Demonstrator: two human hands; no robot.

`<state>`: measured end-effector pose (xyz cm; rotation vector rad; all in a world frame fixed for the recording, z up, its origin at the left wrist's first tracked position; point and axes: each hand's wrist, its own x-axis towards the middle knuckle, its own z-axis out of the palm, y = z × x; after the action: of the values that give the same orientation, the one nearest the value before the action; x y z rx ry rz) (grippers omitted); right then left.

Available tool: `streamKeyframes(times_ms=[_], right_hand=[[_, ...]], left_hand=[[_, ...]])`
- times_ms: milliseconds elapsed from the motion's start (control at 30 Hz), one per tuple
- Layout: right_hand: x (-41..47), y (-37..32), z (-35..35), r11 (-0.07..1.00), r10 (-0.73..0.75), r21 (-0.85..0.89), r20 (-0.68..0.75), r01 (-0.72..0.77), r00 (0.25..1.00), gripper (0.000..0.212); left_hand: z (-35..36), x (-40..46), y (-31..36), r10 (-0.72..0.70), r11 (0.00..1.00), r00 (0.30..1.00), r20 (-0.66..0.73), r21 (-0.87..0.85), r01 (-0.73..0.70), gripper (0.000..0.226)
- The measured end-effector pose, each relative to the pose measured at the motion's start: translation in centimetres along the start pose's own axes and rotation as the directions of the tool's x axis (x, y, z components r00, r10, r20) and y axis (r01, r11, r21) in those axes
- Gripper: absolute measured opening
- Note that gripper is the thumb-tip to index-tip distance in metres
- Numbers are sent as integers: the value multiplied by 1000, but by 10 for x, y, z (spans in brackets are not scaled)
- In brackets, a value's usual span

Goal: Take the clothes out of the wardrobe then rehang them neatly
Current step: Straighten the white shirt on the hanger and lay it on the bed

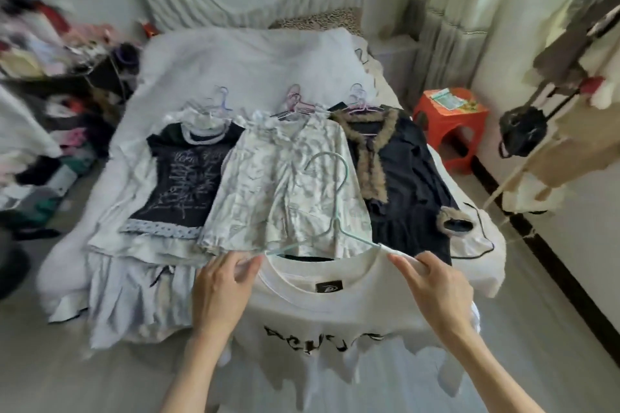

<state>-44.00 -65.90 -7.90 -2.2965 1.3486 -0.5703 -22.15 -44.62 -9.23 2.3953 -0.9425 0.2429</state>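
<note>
A cream T-shirt point(335, 312) with black lettering hangs on a pale green hanger point(330, 204) over the foot of the bed. My left hand point(224, 288) pinches its left shoulder by the collar. My right hand point(432, 285) grips the right shoulder over the hanger's arm. Behind it, on the bed, lie a black printed top point(188, 174), a pale patterned blouse point(285, 184) and a dark fur-trimmed coat point(402, 174), each with hangers at the neck.
The white bed point(241, 57) fills the middle. A cluttered pile of clothes point(43, 84) stands at left. An orange plastic stool point(449, 124) sits to the right of the bed. Garments on a rack point(570, 84) and a black bag point(523, 134) hang at far right.
</note>
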Motion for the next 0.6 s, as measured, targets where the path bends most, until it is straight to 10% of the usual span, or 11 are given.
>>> streamKeyframes(times_ms=[600], right_hand=[[110, -271, 89, 819, -341, 519, 100, 244, 935, 60]], left_hand=[[-156, 128, -134, -100, 923, 764, -637, 228, 311, 45]])
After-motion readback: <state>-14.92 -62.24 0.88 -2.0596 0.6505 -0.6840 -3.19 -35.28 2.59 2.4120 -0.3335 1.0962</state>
